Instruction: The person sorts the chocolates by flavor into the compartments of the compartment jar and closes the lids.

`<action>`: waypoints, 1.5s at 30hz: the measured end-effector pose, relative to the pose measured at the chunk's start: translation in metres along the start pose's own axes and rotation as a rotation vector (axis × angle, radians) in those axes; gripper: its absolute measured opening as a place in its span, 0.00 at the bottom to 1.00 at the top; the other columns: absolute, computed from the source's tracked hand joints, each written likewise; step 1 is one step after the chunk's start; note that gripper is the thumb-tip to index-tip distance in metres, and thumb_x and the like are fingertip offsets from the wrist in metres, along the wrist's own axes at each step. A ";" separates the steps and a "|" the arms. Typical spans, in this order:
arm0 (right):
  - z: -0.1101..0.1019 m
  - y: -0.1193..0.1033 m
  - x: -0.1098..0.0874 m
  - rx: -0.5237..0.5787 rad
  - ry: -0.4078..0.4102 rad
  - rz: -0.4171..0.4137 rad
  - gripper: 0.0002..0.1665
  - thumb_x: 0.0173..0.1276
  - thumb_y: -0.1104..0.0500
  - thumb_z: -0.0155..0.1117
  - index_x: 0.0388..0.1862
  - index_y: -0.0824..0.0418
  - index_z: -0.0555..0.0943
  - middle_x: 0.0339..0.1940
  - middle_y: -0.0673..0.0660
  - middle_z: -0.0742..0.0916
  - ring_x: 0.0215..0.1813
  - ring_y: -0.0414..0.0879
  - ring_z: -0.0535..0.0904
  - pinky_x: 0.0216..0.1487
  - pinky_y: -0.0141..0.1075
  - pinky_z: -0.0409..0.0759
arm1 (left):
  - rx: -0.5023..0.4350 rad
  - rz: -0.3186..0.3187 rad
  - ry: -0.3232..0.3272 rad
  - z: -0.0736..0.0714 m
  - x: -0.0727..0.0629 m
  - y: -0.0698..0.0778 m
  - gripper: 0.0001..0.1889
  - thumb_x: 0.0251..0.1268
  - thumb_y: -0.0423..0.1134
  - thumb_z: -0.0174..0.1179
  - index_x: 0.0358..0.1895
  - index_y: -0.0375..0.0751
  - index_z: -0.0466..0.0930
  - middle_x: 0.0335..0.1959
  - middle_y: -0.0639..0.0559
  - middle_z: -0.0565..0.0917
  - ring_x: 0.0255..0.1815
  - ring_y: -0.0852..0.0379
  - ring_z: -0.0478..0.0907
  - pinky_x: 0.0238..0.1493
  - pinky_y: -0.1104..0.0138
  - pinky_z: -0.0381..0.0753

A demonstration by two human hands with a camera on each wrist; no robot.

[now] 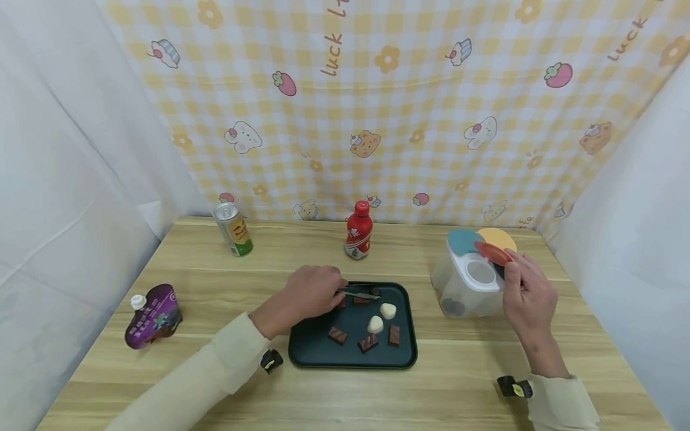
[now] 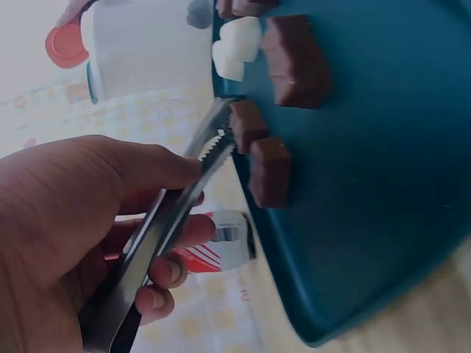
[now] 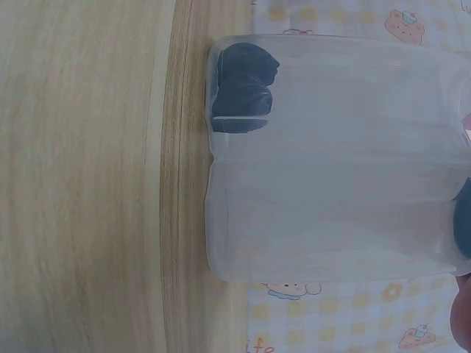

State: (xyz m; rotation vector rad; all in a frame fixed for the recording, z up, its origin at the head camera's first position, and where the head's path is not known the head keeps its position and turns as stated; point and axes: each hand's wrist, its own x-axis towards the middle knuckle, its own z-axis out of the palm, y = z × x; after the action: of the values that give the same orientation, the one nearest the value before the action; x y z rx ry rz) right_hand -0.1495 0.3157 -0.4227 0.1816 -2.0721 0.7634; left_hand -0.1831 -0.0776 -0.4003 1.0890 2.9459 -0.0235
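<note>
My left hand (image 1: pixel 315 290) grips metal tongs (image 2: pixel 165 220) over the far side of a dark tray (image 1: pixel 318 357). In the left wrist view the tong tips are right at a chocolate piece (image 2: pixel 249 121), with another chocolate piece (image 2: pixel 270 173) beside it. Several more chocolates (image 1: pixel 369 343) and two white pieces (image 1: pixel 387 310) lie on the tray. At the right, my right hand (image 1: pixel 530 299) pinches a raised red lid (image 1: pixel 493 252) on a translucent container (image 1: pixel 477 287), whose round opening shows beneath. Dark pieces (image 3: pixel 245 88) sit at the bottom of one compartment.
A red bottle (image 1: pixel 359 230) stands behind the tray. Farther left is a drink can (image 1: pixel 234 230), and a purple spouted pouch (image 1: pixel 154 317) is near the table's left side. The container also has a teal lid (image 1: pixel 465 241) and a yellow lid (image 1: pixel 498 237). A patterned cloth (image 1: pixel 345 120) hangs behind.
</note>
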 end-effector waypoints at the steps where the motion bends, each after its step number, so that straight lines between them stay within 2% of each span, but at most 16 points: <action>1: 0.000 0.000 0.000 -0.001 -0.001 0.002 0.29 0.82 0.53 0.56 0.28 0.76 0.85 0.50 0.70 0.88 0.54 0.73 0.82 0.66 0.24 0.64 | 0.000 -0.004 -0.006 -0.002 0.001 0.001 0.10 0.71 0.48 0.67 0.44 0.48 0.92 0.32 0.53 0.83 0.23 0.59 0.72 0.22 0.67 0.74; 6: 0.000 0.001 -0.001 -0.005 0.000 0.009 0.27 0.82 0.54 0.56 0.34 0.76 0.87 0.50 0.70 0.88 0.53 0.72 0.82 0.64 0.20 0.63 | 0.007 -0.019 -0.039 -0.010 0.006 0.005 0.09 0.71 0.47 0.68 0.39 0.47 0.91 0.30 0.54 0.82 0.21 0.58 0.71 0.22 0.68 0.72; 11: 0.000 0.001 -0.001 -0.007 -0.004 0.014 0.25 0.82 0.55 0.56 0.38 0.77 0.87 0.50 0.70 0.88 0.50 0.69 0.82 0.55 0.15 0.63 | 0.023 -0.016 -0.051 -0.012 0.007 0.006 0.09 0.71 0.47 0.68 0.37 0.47 0.90 0.29 0.54 0.81 0.21 0.58 0.71 0.22 0.67 0.72; 15: 0.000 0.001 -0.001 -0.006 0.000 0.012 0.26 0.82 0.54 0.56 0.36 0.76 0.87 0.50 0.70 0.88 0.53 0.71 0.82 0.60 0.18 0.63 | 0.009 -0.009 -0.047 -0.012 0.008 0.004 0.08 0.71 0.46 0.68 0.35 0.48 0.90 0.27 0.55 0.80 0.22 0.58 0.71 0.23 0.67 0.72; 18: -0.001 0.001 -0.001 -0.005 0.000 0.012 0.27 0.82 0.53 0.56 0.34 0.76 0.87 0.51 0.69 0.88 0.55 0.72 0.82 0.66 0.24 0.64 | -0.006 -0.002 -0.047 -0.011 0.008 0.003 0.07 0.71 0.45 0.68 0.36 0.49 0.90 0.25 0.56 0.80 0.22 0.58 0.71 0.23 0.67 0.72; 23: -0.001 0.000 -0.001 0.000 0.001 0.011 0.28 0.82 0.52 0.56 0.33 0.76 0.87 0.51 0.70 0.88 0.55 0.73 0.82 0.69 0.30 0.65 | -0.025 0.009 -0.047 -0.010 0.008 0.001 0.06 0.71 0.45 0.68 0.38 0.50 0.91 0.24 0.58 0.80 0.22 0.60 0.72 0.23 0.67 0.72; 26: -0.001 0.001 -0.001 0.003 0.000 0.008 0.28 0.82 0.52 0.56 0.36 0.76 0.87 0.51 0.70 0.87 0.55 0.73 0.82 0.68 0.27 0.64 | -0.027 0.010 -0.048 -0.008 0.008 0.000 0.06 0.72 0.45 0.67 0.39 0.51 0.91 0.23 0.60 0.79 0.22 0.61 0.71 0.22 0.68 0.71; 30: -0.001 0.002 -0.001 0.003 -0.004 0.003 0.26 0.82 0.53 0.56 0.41 0.76 0.87 0.51 0.70 0.87 0.50 0.69 0.82 0.57 0.18 0.64 | -0.019 0.008 -0.043 -0.010 0.007 0.000 0.07 0.72 0.46 0.67 0.42 0.51 0.92 0.23 0.59 0.78 0.21 0.61 0.71 0.22 0.68 0.71; 32: -0.001 0.001 -0.001 0.006 -0.004 0.000 0.25 0.82 0.54 0.55 0.42 0.76 0.87 0.51 0.70 0.87 0.48 0.68 0.82 0.49 0.17 0.63 | -0.018 0.008 -0.030 -0.013 0.006 0.001 0.07 0.72 0.46 0.67 0.43 0.50 0.92 0.24 0.58 0.79 0.21 0.60 0.71 0.22 0.68 0.71; 35: -0.001 0.000 0.000 -0.001 -0.010 -0.004 0.25 0.82 0.55 0.55 0.41 0.76 0.87 0.51 0.69 0.88 0.46 0.65 0.81 0.43 0.19 0.62 | -0.012 0.009 0.002 -0.019 0.004 0.002 0.09 0.71 0.47 0.68 0.45 0.49 0.92 0.26 0.56 0.80 0.22 0.60 0.72 0.22 0.69 0.71; 40: -0.004 -0.002 0.002 -0.015 -0.032 -0.015 0.26 0.83 0.54 0.53 0.40 0.76 0.87 0.51 0.69 0.88 0.40 0.56 0.77 0.34 0.23 0.58 | -0.025 0.010 0.056 -0.031 0.002 0.004 0.12 0.72 0.48 0.67 0.50 0.48 0.91 0.27 0.56 0.82 0.22 0.60 0.72 0.21 0.70 0.70; 43: -0.004 -0.002 0.002 -0.016 -0.031 -0.020 0.27 0.83 0.53 0.53 0.39 0.76 0.87 0.50 0.70 0.88 0.39 0.53 0.75 0.33 0.23 0.58 | -0.045 0.018 0.102 -0.037 0.001 0.005 0.13 0.72 0.48 0.66 0.53 0.50 0.91 0.30 0.56 0.84 0.22 0.61 0.71 0.20 0.70 0.67; 45: -0.004 -0.001 0.001 -0.019 -0.032 -0.014 0.27 0.83 0.52 0.53 0.42 0.76 0.87 0.49 0.70 0.88 0.39 0.55 0.76 0.36 0.20 0.60 | -0.068 0.021 0.140 -0.042 0.002 0.007 0.14 0.73 0.48 0.66 0.56 0.52 0.90 0.31 0.55 0.85 0.21 0.61 0.70 0.18 0.69 0.65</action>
State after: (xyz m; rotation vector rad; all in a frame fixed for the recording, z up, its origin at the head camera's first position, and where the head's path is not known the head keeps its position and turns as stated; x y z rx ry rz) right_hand -0.1468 0.3174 -0.4194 0.1992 -2.1049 0.7363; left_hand -0.1798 -0.0707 -0.3585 1.1581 3.0305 0.1590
